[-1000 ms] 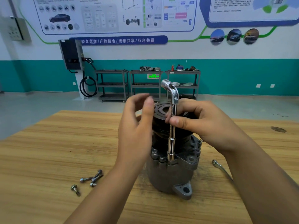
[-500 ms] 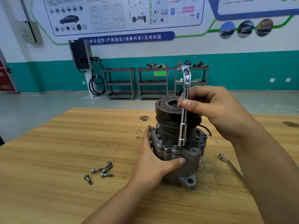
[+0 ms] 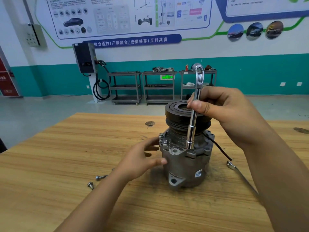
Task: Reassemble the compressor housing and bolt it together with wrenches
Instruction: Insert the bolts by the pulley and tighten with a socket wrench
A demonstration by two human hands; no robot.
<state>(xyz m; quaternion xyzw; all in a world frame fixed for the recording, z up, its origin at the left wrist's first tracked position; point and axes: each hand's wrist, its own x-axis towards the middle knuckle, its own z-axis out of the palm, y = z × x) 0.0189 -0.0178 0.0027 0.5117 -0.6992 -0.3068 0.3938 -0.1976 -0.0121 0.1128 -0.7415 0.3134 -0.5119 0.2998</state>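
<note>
Compressor housing (image 3: 185, 164) stood upright on the wooden table (image 3: 75, 144), pulley (image 3: 177, 111) on top. Right hand (image 3: 230, 113) pinched the socket wrench (image 3: 194, 114) by its shaft, socket down on the near flange (image 3: 175, 150). Left hand (image 3: 142, 158), fingers loosely spread, was close at the housing's left flank; contact unclear. It looked heavy, rigid and grimy, best steadied low on the body.

Left hand (image 3: 142, 159): fingers loosely extended, thumb forward, bare forearm entering from lower left. Right hand (image 3: 222, 111): held higher, thumb and fingers curled round the upright chrome L-shaped socket wrench (image 3: 192, 128), forearm entering from lower right.
</note>
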